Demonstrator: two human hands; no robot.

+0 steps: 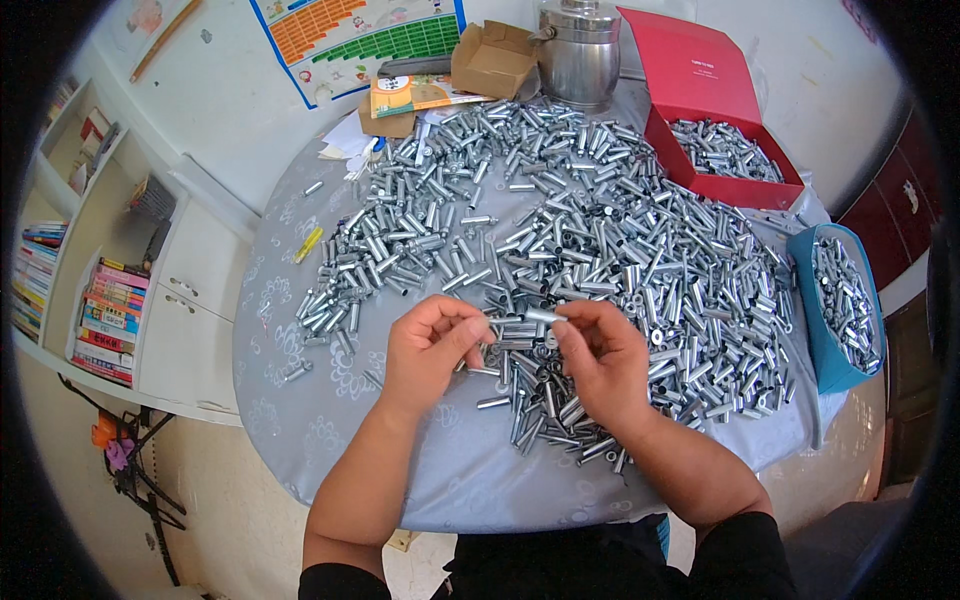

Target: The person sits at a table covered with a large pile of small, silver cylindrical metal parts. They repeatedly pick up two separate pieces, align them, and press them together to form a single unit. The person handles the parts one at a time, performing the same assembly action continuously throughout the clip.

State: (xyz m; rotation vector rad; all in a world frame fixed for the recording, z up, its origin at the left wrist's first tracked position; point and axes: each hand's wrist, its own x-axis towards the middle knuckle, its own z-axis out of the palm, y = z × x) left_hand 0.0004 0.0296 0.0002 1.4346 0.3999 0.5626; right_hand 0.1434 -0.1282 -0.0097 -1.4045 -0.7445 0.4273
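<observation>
My left hand [430, 352] is closed, its fingertips pinching a thin metal bolt [508, 320]. Facing it, my right hand [605, 362] grips a shiny metal sleeve [543, 315] between thumb and fingers. Bolt and sleeve are end to end just above the pile; whether they touch I cannot tell. Beneath and beyond both hands spreads a heap of silvery metal sleeves and bolts [690, 290], with small washers among them. A looser group of sleeve pieces [385, 245] lies farther left.
The round table wears a grey patterned cloth [330, 440]. A red box [740, 190] and a blue-green bin [830, 375], both filled with metal parts, stand at right. At the back are a steel pot [580, 60] and a cardboard box [492, 62]. A yellow tube-like item [308, 245] lies left.
</observation>
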